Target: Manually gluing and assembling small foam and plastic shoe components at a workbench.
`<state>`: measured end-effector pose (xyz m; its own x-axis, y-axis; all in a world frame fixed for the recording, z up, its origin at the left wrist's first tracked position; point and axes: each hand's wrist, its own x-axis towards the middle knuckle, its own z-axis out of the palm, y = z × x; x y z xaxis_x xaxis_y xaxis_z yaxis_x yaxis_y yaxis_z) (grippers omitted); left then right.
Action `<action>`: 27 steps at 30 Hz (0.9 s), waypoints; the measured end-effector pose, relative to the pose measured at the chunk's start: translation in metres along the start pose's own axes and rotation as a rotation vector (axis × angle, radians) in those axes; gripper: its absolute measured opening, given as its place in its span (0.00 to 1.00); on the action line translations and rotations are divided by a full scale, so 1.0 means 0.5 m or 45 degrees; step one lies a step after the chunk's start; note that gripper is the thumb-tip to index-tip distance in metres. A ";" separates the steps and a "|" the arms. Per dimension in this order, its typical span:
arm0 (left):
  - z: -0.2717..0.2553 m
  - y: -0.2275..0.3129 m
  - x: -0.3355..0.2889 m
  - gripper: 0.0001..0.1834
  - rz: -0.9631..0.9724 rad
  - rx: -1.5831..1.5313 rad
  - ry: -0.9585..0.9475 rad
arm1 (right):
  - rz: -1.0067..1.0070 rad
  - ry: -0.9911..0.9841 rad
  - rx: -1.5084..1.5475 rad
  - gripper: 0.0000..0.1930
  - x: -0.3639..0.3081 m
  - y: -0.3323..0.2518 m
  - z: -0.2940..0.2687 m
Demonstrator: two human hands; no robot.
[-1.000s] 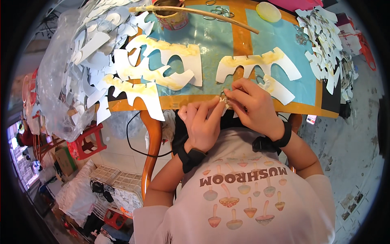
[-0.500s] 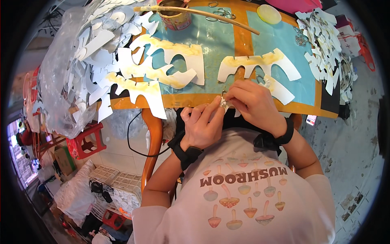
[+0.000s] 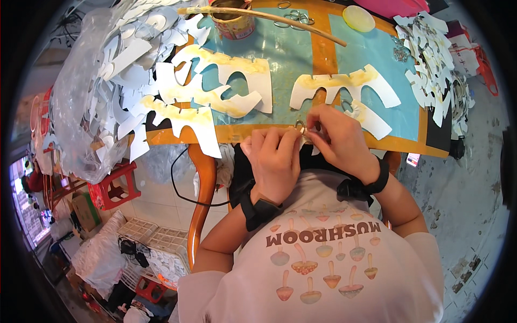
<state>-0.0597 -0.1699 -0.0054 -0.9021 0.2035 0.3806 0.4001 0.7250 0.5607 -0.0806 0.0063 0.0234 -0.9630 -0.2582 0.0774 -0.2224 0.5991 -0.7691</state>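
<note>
At the near table edge, my left hand [image 3: 276, 164] and my right hand [image 3: 344, 142] come together, fingers pinched. Between them is a small white piece [image 3: 305, 139], mostly covered by the fingers, with a metal ring [image 3: 300, 125] standing up at its top. Just beyond my right hand lie a white cut-out piece [image 3: 350, 82] with a yellowish smear and a smaller white strip [image 3: 371, 119] with a ring by its end. Several more smeared white cut-outs [image 3: 256, 81] overlap on the table to the left.
A brush [image 3: 269, 14] rests across a tin can [image 3: 235, 27] at the back, near loose metal rings [image 3: 293, 20] and a yellowish round dish [image 3: 358, 19]. White pieces are heaped at left [image 3: 134, 64] and right [image 3: 428, 64]. A red stool [image 3: 114, 185] stands on the floor.
My left hand has turned and its fingers have drawn closer together. The metal ring now shows more plainly above the white piece. The pieces lying on the table have not moved.
</note>
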 end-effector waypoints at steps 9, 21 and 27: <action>0.034 -0.025 -0.056 0.15 0.168 0.193 0.069 | -0.329 0.021 -0.226 0.10 -0.001 0.024 0.003; 0.039 -0.023 -0.057 0.16 0.160 0.223 0.107 | 0.007 0.063 0.126 0.05 -0.006 0.011 0.009; 0.038 -0.024 -0.052 0.17 0.177 0.183 0.127 | 0.003 0.031 0.035 0.06 0.000 0.009 0.008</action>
<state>-0.0440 -0.1715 -0.0362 -0.8167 0.2471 0.5215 0.4858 0.7822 0.3901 -0.0809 0.0060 0.0171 -0.9671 -0.2380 0.0903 -0.2158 0.5785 -0.7866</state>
